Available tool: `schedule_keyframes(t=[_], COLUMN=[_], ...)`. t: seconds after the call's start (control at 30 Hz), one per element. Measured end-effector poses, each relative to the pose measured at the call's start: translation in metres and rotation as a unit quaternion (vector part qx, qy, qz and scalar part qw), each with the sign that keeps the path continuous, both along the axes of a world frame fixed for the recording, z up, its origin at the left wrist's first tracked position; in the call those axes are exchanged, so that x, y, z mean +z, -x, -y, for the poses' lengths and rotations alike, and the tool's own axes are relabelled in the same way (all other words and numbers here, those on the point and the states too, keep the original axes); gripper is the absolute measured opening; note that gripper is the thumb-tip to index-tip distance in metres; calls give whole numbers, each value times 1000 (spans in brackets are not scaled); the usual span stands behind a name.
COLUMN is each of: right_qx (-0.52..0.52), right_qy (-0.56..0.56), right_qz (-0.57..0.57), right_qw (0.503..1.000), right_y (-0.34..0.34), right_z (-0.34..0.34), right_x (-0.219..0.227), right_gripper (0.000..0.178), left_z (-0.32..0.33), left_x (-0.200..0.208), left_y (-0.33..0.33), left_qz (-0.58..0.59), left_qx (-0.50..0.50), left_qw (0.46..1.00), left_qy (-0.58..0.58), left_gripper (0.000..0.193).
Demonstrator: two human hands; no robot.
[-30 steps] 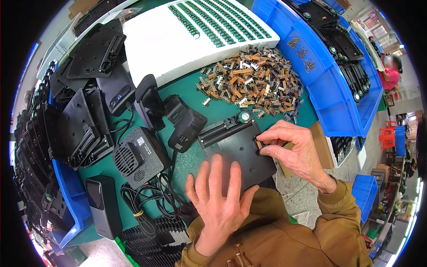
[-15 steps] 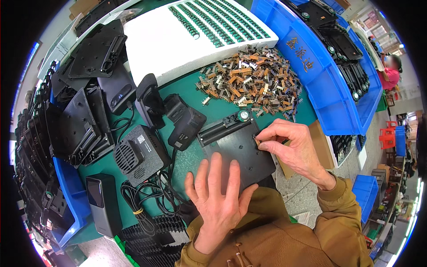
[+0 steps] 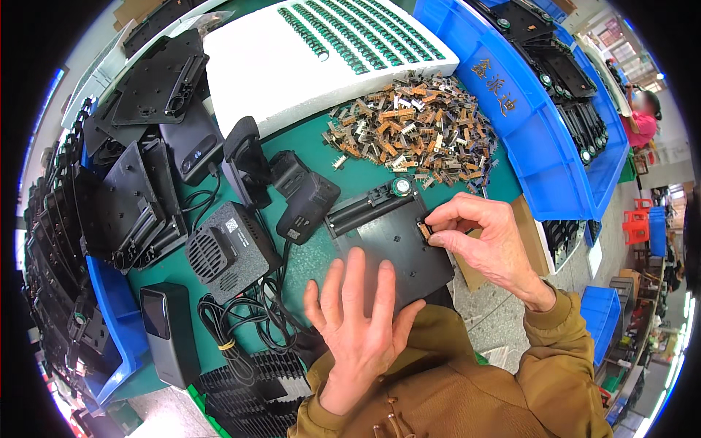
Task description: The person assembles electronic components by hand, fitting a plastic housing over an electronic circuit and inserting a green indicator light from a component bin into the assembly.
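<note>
A flat black plastic housing [image 3: 398, 252] lies on the table edge in front of me. It has a long tube-like channel along its far side and a round green-and-silver part [image 3: 401, 187] at that channel's right end. My left hand [image 3: 359, 317] rests on the housing's near left part, fingers spread. At the right edge, my right hand [image 3: 485, 237] pinches a small brown slide switch [image 3: 424, 231] between thumb and forefinger, against the housing. Beyond it lies a heap of similar slide switches [image 3: 416, 131], brown and silver.
A white foam tray [image 3: 248, 80] with rows of green round parts stands at the back. Blue bins [image 3: 526, 146] of black housings flank the right. Black housings [image 3: 157, 80], a power bank [image 3: 169, 332], a speaker-like box [image 3: 230, 252] and coiled cables [image 3: 241, 328] crowd the left.
My right thumb and forefinger have parted slightly, so more of the switch shows at the housing's edge. My left hand stays in place.
</note>
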State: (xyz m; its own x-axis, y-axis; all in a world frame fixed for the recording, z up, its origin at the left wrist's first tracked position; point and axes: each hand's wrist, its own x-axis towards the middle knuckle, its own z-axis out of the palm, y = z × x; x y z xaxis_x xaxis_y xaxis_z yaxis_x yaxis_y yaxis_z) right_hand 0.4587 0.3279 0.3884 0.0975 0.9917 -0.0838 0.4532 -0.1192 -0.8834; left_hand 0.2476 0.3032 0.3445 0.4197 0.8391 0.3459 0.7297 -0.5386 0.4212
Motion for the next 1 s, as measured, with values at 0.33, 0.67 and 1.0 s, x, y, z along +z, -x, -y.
schedule_keyframes(t=[0.33,0.67,1.0], right_qx=[25,40,25], right_qy=[-3,-28,-86], right_qz=[21,42,92], right_qw=[999,998,992], right_y=[-3,-2,-8], right_z=[-6,-3,-18], right_x=[11,5,23], right_gripper=[15,14,22], left_z=[2,2,1], left_x=[-1,0,3], left_y=[0,1,1], left_qz=[10,9,23], left_qx=[-2,-4,-11], left_qw=[1000,1000,1000], left_qy=[3,1,4], left_gripper=[68,66,70])
